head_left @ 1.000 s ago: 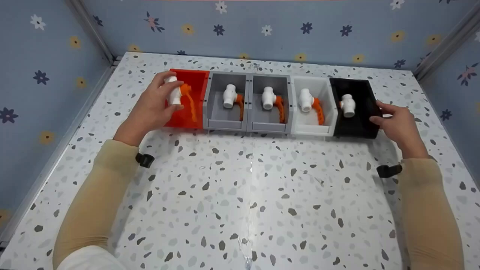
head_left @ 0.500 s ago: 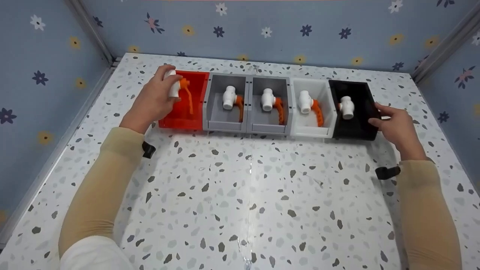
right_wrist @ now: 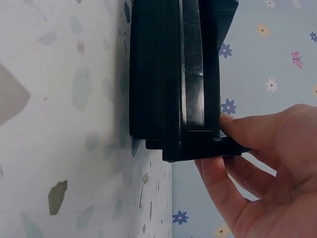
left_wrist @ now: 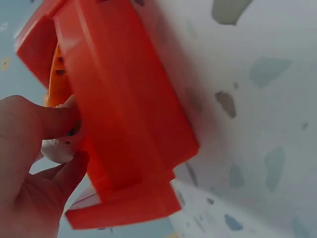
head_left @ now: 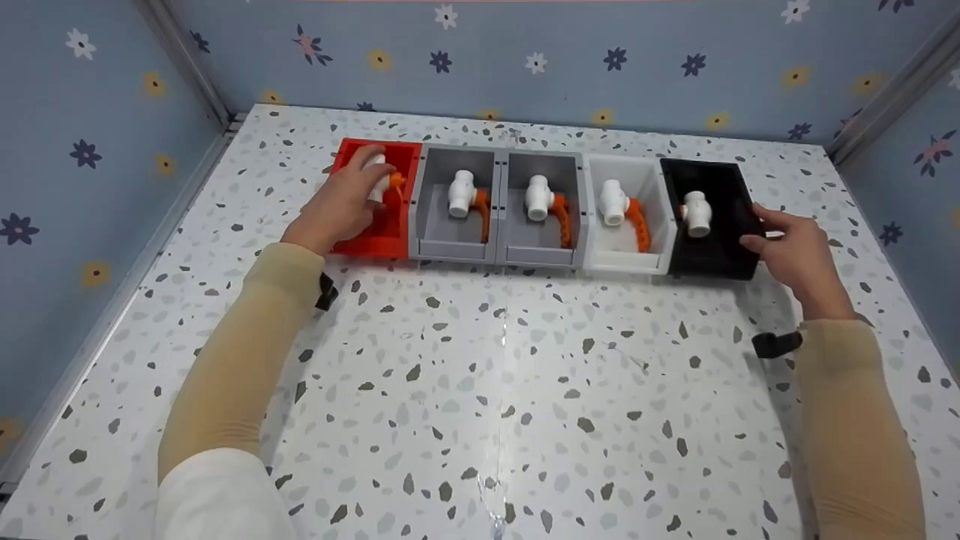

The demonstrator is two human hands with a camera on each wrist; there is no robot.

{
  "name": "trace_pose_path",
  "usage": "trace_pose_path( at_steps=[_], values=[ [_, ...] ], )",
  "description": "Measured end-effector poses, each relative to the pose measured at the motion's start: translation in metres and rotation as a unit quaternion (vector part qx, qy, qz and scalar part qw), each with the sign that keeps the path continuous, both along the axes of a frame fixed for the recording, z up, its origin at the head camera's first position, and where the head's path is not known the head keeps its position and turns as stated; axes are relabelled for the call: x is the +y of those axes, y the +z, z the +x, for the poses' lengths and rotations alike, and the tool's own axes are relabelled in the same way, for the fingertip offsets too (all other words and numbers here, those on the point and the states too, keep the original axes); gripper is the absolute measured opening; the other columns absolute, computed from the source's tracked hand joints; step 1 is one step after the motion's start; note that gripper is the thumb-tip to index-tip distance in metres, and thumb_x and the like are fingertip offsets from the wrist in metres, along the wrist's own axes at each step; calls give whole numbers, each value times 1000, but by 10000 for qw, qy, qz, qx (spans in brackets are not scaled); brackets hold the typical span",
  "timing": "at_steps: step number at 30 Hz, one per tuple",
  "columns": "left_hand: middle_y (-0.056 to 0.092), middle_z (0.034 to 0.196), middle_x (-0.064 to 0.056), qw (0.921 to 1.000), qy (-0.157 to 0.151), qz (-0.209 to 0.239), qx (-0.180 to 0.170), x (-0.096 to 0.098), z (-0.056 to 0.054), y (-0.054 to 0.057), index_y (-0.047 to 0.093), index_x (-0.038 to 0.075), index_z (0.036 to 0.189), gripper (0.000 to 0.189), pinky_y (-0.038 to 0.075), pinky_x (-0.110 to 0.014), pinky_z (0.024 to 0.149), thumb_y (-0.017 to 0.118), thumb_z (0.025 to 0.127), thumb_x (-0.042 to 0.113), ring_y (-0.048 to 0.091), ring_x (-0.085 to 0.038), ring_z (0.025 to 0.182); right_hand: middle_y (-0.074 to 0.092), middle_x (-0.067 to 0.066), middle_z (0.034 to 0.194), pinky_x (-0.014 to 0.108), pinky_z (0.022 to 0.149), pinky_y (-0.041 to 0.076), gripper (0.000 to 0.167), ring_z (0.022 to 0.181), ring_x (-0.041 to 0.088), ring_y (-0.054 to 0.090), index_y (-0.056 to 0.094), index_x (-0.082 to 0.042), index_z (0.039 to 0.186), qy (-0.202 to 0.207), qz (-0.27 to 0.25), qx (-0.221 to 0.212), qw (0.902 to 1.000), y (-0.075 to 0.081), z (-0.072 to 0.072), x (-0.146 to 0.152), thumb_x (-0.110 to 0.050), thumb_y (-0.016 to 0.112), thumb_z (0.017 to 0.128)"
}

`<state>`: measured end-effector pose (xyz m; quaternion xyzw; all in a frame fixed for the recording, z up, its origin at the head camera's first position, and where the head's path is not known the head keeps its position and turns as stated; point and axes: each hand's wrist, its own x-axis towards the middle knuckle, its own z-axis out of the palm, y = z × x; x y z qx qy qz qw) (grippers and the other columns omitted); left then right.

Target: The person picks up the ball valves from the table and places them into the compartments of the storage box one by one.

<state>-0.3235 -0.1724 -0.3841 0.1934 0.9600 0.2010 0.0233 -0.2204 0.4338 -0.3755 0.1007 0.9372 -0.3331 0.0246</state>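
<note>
My left hand (head_left: 341, 204) pinches a white ball valve (head_left: 377, 193) with an orange lever handle (head_left: 397, 181), inside the red bin (head_left: 375, 246) at the left end of a row. In the left wrist view, the bin's wall partly hides the valve and the orange handle (left_wrist: 59, 82). At the other end, my right hand (head_left: 798, 251) grips the outer rim of the black bin (head_left: 716, 259). The right wrist view shows the thumb on top of that black bin's rim (right_wrist: 195, 146) and fingers beneath. A white valve (head_left: 698, 214) lies in the black bin.
Between the end bins stand two grey bins (head_left: 454, 251) and a white bin (head_left: 626, 260), joined side by side. Each contains a white valve (head_left: 538, 197) with an orange handle lying to the right. Flowered panels (head_left: 562, 82) enclose the speckled table (head_left: 487, 390) at back and sides.
My left hand first rose slightly with the valve, then moved right and lower into the red bin. My right hand keeps its grip on the black bin, and the other valves lie unchanged.
</note>
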Motion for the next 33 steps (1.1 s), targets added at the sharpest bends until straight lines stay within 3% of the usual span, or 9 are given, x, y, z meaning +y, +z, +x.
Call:
trace_pose_path(
  at_steps=[5, 12, 18, 21, 27, 33],
  values=[
    [14, 164, -2, 9996, 53, -18, -292, 5, -8, -4, 42, 15, 151, 60, 36, -50, 109, 58, 95, -1, 33, -32, 142, 43, 24, 148, 25, 76, 45, 65, 126, 35, 49, 31, -22, 157, -21, 39, -28, 10000, 3, 0, 2, -33, 61, 100],
    [17, 164, -2, 9992, 22, -353, -178, 15, -15, -1, 45, 16, 150, 57, 36, -51, 109, 60, 96, 5, 34, -32, 142, 41, 23, 151, 28, 78, 45, 66, 127, 35, 47, 29, -25, 157, -198, 42, -96, 9997, 9, -1, 6, -36, 60, 99],
    [32, 158, -3, 9990, 131, -403, -160, 15, -16, -6, 53, 16, 143, 48, 36, -51, 110, 58, 97, 3, 39, -32, 138, 40, 22, 152, 26, 79, 45, 67, 128, 34, 47, 29, -26, 157, -149, -63, -119, 9998, 6, 0, 5, -34, 62, 99],
    [38, 152, -6, 9991, 194, -356, -110, 14, -15, -9, 58, 14, 135, 41, 38, -51, 108, 59, 96, 2, 45, -32, 129, 41, 21, 152, 28, 81, 45, 67, 126, 32, 48, 29, -26, 157, -136, -93, -124, 9998, 5, 0, 3, -34, 62, 99],
    [44, 137, -12, 9974, 281, -652, 152, 13, -13, -18, 58, 12, 127, 31, 46, -54, 98, 60, 96, 8, 57, -34, 96, 42, 22, 150, 28, 80, 45, 67, 126, 33, 48, 30, -24, 157, -73, -64, -91, 9999, 3, -1, 1, -32, 62, 99],
    [44, 136, -15, 9949, 349, -916, 227, 14, -14, -22, 57, 9, 125, 26, 49, -54, 95, 55, 100, 12, 58, -36, 90, 42, 23, 149, 33, 83, 45, 68, 127, 34, 48, 29, -25, 157, -6, -59, -92, 9999, 1, 1, 1, -34, 62, 99]
  ],
)
